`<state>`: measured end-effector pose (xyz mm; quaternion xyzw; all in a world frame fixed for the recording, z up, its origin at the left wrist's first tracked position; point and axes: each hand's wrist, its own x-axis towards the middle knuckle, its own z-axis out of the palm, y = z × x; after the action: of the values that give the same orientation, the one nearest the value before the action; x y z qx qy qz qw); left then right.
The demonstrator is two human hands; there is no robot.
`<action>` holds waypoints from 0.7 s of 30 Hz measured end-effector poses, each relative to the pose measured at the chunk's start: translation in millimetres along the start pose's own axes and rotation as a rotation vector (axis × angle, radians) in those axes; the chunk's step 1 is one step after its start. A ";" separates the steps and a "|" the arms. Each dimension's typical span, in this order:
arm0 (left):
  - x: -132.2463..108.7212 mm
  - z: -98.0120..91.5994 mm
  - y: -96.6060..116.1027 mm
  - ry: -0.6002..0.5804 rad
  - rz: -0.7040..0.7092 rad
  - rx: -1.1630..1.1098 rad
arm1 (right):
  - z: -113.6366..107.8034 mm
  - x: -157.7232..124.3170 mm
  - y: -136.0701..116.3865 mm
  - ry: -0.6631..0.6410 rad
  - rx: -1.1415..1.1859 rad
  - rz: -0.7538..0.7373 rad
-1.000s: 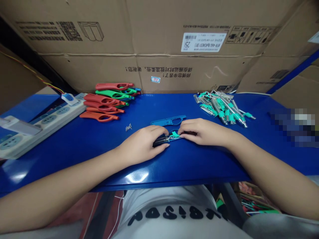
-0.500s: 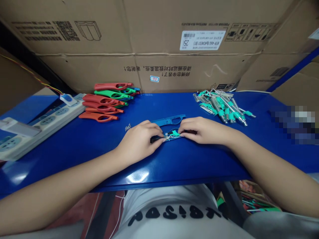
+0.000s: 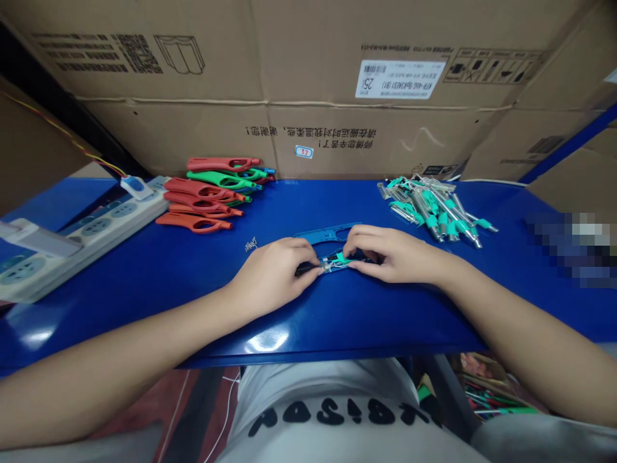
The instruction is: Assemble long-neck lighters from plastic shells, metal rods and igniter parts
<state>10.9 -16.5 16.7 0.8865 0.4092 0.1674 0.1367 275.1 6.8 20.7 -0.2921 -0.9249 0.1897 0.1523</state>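
Both my hands meet over a small assembly (image 3: 333,262) lying on the blue table (image 3: 144,270): a metal tube with a teal piece set in a blue plastic shell. My left hand (image 3: 272,278) pinches its dark left end with curled fingers. My right hand (image 3: 393,254) is closed over its right end. Just behind them lies a second blue shell half (image 3: 326,232), flat and untouched.
A pile of red, green and blue plastic handles (image 3: 212,190) lies at the back left. A heap of metal tubes with teal parts (image 3: 436,209) lies at the back right. A white power strip (image 3: 72,235) runs along the left. Cardboard boxes (image 3: 313,83) wall the back. A small spring (image 3: 250,244) lies left of my hands.
My left hand's fingers have pulled in from lying along the dark end to pinching it near the metal part. My right hand stays on the right end.
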 end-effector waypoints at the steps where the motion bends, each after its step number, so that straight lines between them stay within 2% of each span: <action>1: 0.2 0.1 0.0 -0.002 -0.003 -0.005 | 1.6 0.7 0.2 0.003 -0.003 0.005; 7: 0.6 0.6 -0.5 -0.019 -0.036 -0.026 | 11.2 6.2 1.9 0.033 0.014 0.096; 11: 1.0 0.3 -1.0 -0.018 -0.026 -0.051 | 9.1 7.0 1.5 0.055 0.045 0.076; 13: 1.1 -0.4 -1.1 -0.016 -0.014 -0.057 | 5.0 5.9 4.1 0.138 0.025 0.088; 16: 1.0 -2.2 -1.2 -0.017 0.008 -0.041 | -1.7 2.7 13.8 0.285 -0.121 0.205; 18: 1.0 -3.7 -1.3 -0.021 0.015 -0.030 | -4.1 0.3 22.2 0.278 -0.206 0.270; 21: 1.4 -5.7 -1.5 -0.031 0.012 -0.024 | -3.7 -1.0 30.9 0.220 -0.219 0.290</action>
<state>8.4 -13.9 21.6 0.8898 0.3995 0.1592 0.1528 292.3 30.6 10.2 -0.4561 -0.8659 0.0750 0.1910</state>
